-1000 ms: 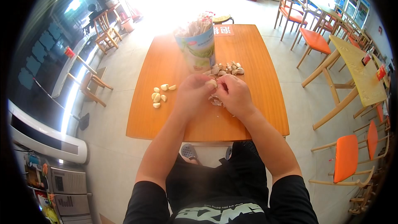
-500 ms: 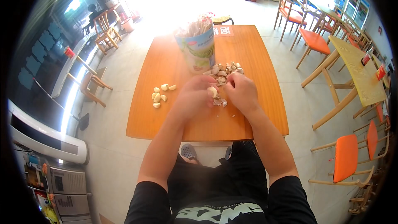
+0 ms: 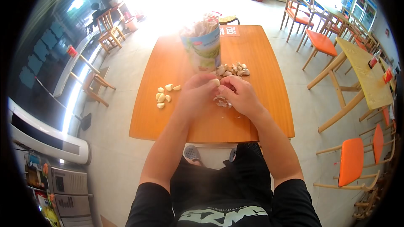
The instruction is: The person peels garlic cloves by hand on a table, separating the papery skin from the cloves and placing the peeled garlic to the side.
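Observation:
Between the fingertips of my left hand [image 3: 200, 89] is a pale garlic clove [image 3: 216, 82]. My right hand [image 3: 240, 94] meets it from the other side, its thumb and forefinger pinched near the clove; whether they grip the clove or a bit of skin I cannot make out. Papery garlic skins [image 3: 222, 101] lie on the table just below the hands. Behind my right hand is a pile of unpeeled garlic cloves [image 3: 234, 70]. Off to the left of my left hand sit several peeled garlic cloves [image 3: 160, 96] in a loose group.
A tall printed tub [image 3: 201, 48] filled with wrapped items stands behind my hands on the orange wooden table [image 3: 168, 126]. Chairs with orange seats [image 3: 320, 43] and a yellow table [image 3: 366, 71] are on the right. A wooden chair [image 3: 110, 31] stands at the left.
My right hand has come closer to my left, and its fingertips now meet at the clove. The clove has been raised slightly away from the skins on the table.

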A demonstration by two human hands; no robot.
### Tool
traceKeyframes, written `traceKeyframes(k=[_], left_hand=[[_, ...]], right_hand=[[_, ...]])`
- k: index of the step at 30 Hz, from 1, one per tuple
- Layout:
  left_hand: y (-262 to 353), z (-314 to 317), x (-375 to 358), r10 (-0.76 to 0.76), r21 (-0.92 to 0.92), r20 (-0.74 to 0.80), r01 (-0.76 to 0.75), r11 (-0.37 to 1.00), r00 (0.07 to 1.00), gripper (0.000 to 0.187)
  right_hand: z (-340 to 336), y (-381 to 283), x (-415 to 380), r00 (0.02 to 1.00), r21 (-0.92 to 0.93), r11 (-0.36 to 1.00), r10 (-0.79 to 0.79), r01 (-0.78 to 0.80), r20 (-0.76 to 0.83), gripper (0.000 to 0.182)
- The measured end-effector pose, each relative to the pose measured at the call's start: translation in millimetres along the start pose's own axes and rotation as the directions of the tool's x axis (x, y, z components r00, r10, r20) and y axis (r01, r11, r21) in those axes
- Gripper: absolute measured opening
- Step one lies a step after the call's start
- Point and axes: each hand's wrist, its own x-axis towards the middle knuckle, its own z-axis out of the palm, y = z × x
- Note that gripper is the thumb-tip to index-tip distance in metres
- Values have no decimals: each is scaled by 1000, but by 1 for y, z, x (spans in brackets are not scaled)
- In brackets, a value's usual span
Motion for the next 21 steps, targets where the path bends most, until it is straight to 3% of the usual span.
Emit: traceKeyframes(k=[3,12,19,21], left_hand=[[-1,0,0,5,7,10,-5,1000,1000,17],[1,0,0,-9,13,51,9,1000,999,18],[-2,-3,2,-27,38,21,27,999,999,17],[-3,-3,2,-33,35,23,32,999,999,17]], right_hand=[[1,11,1,998,133,990,51,-55,30,17],[4,16,2,994,274,956,107,-104,3,12],[0,3,0,991,268,955,127,-130,30,13],[-1,1,0,996,104,991,87,-86,-3,12]])
